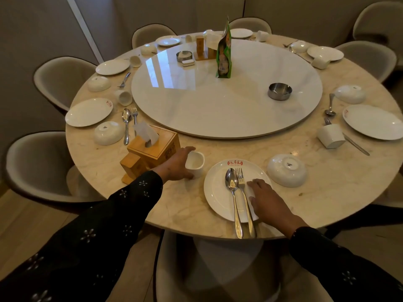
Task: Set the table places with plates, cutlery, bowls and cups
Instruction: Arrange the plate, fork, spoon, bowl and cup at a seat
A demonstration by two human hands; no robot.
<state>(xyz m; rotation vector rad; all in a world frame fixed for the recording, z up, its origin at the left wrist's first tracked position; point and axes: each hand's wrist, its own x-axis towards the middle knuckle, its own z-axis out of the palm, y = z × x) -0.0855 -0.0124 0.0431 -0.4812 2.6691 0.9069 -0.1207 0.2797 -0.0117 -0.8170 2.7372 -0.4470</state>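
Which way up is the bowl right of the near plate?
Upside down. The bowl rests rim-down on the table, with its foot ring and base mark facing up, just right of the plate.

White plate [218, 192] sat at near table edge, spoon [233, 192] and fork [244, 192] lying across it; white cup [195, 163] tilted left of it, bowl [286, 170] upside down to its right

Spoon [231, 184] and fork [242, 184] lie on the plate [218, 199]; cup [195, 163] left, bowl [286, 170] right

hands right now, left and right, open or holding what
Left hand: fingers curled round the cup, holding it.
Right hand: open, fingers flat on the plate beside the fork.
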